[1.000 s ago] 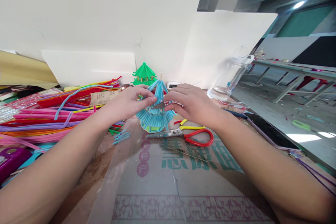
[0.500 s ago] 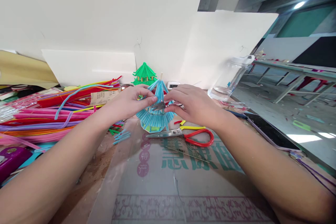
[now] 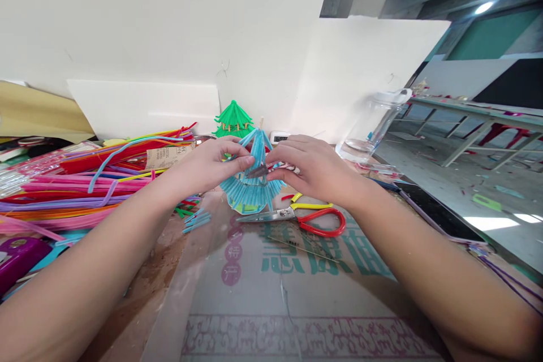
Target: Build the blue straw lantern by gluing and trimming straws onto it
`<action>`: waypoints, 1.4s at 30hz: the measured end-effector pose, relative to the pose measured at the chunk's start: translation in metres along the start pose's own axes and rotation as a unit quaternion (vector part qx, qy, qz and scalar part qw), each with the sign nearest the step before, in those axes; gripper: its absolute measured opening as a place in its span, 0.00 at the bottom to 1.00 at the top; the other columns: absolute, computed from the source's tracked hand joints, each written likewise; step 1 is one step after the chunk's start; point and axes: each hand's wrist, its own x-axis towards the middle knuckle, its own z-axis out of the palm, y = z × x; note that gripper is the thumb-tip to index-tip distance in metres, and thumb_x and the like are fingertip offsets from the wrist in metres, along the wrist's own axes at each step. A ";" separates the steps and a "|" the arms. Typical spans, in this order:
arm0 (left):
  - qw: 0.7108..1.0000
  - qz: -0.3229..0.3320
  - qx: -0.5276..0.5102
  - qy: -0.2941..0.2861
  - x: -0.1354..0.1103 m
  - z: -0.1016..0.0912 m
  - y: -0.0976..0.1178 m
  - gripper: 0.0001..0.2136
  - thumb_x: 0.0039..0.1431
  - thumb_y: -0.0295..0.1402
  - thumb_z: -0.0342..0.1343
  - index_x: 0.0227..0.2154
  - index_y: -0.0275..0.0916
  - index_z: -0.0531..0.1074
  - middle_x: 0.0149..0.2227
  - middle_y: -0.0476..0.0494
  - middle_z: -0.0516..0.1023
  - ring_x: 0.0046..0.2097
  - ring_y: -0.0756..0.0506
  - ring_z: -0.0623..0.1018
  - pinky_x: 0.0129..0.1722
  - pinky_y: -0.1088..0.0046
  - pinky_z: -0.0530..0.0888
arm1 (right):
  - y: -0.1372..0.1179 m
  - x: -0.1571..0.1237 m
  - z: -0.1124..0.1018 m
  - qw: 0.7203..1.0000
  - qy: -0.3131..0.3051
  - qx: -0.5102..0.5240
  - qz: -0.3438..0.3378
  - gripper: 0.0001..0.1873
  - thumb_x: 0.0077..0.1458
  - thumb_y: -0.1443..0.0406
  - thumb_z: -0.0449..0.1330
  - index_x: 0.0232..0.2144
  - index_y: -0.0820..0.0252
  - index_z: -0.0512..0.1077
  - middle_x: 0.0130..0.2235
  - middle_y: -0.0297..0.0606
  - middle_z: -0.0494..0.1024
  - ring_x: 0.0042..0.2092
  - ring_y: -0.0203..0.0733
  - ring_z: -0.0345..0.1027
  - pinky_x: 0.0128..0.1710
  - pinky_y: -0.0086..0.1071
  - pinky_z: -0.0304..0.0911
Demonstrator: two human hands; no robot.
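Left hand (image 3: 203, 167), right hand (image 3: 316, 172) — unmoved at pagoda (image 3: 253, 191)

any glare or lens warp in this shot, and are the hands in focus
Head view: wide-angle warp stretches the frame edges; the ceiling lamp is blown out, with a glare patch on the floor; the left hand, right hand with its small metal tool and the blue pipe-cleaner tower are sharp, evenly lit.
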 end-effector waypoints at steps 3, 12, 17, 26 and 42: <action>1.000 -0.011 0.001 0.003 0.000 0.000 -0.001 0.20 0.58 0.52 0.48 0.34 0.43 0.77 0.41 0.48 0.75 0.45 0.43 0.73 0.46 0.67 0.68 | -0.001 0.000 -0.005 1.000 0.007 0.024 0.019 0.11 0.59 0.59 0.57 0.38 0.61 0.70 0.34 0.37 0.76 0.33 0.39 0.67 0.33 0.31 0.56; 1.000 -0.002 -0.014 -0.020 0.002 -0.001 -0.010 0.20 0.59 0.51 0.47 0.35 0.41 0.75 0.38 0.48 0.75 0.41 0.44 0.74 0.41 0.70 0.69 | 0.008 -0.004 -0.009 0.999 0.009 -0.020 0.047 0.14 0.60 0.56 0.55 0.39 0.61 0.70 0.33 0.38 0.74 0.34 0.41 0.66 0.34 0.32 0.55; 0.999 0.017 -0.016 -0.031 0.003 -0.001 -0.014 0.19 0.60 0.49 0.46 0.35 0.40 0.73 0.38 0.48 0.72 0.40 0.45 0.72 0.41 0.70 0.69 | 0.009 -0.004 -0.011 0.999 0.000 -0.025 0.023 0.13 0.61 0.56 0.54 0.39 0.60 0.70 0.33 0.38 0.75 0.36 0.41 0.65 0.36 0.33 0.55; 0.997 0.052 -0.026 -0.055 0.002 -0.002 -0.014 0.17 0.62 0.47 0.46 0.37 0.41 0.73 0.45 0.46 0.72 0.48 0.44 0.72 0.50 0.67 0.68 | 0.013 -0.005 -0.009 0.999 0.004 -0.034 0.008 0.14 0.63 0.56 0.52 0.40 0.59 0.70 0.33 0.38 0.75 0.36 0.42 0.64 0.36 0.33 0.54; 0.998 0.017 0.047 -0.045 -0.006 -0.010 -0.009 0.26 0.52 0.55 0.55 0.50 0.46 0.72 0.58 0.44 0.66 0.57 0.38 0.68 0.55 0.62 0.66 | 0.061 -0.031 -0.012 0.963 -0.117 0.009 0.242 0.13 0.60 0.58 0.55 0.42 0.58 0.71 0.33 0.36 0.77 0.32 0.38 0.68 0.32 0.29 0.55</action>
